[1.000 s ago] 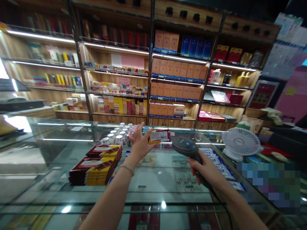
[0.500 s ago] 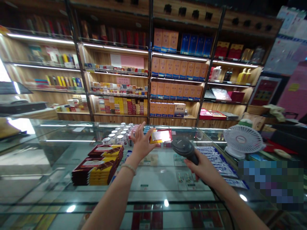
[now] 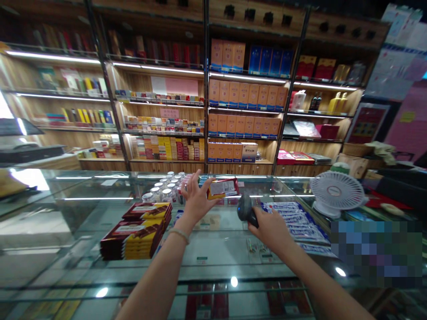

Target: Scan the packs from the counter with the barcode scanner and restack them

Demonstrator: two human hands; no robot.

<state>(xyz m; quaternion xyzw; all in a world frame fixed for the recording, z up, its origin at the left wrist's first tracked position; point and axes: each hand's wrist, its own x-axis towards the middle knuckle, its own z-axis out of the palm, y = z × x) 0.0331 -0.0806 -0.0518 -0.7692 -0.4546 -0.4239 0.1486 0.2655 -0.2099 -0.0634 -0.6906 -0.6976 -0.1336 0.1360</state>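
Above the glass counter, my left hand (image 3: pixel 196 198) pinches a chocolate bar (image 3: pixel 224 188) by its left end, between thumb and fingers. Its wrapper is red and yellow, and the white label with a barcode faces me. To the right, my right hand (image 3: pixel 269 224) is wrapped round the handle of a black barcode scanner (image 3: pixel 245 208), whose head is close to the bar but apart from it. A small blue light shows on the scanner. Two stacks of similar chocolate bars (image 3: pixel 136 229) lie on the counter left of my left forearm.
Small lidded jars (image 3: pixel 167 194) stand behind the left hand. Blue-and-white packets (image 3: pixel 296 222) lie right of the scanner, near a white fan (image 3: pixel 336 191). The glass counter (image 3: pixel 213 249) spans the front; shelves of boxes (image 3: pixel 247 124) line the back wall.
My right hand has moved slightly left and turned the scanner's head. The bright glare on the bar's label has gone, so its print shows. My left hand is nearly still.
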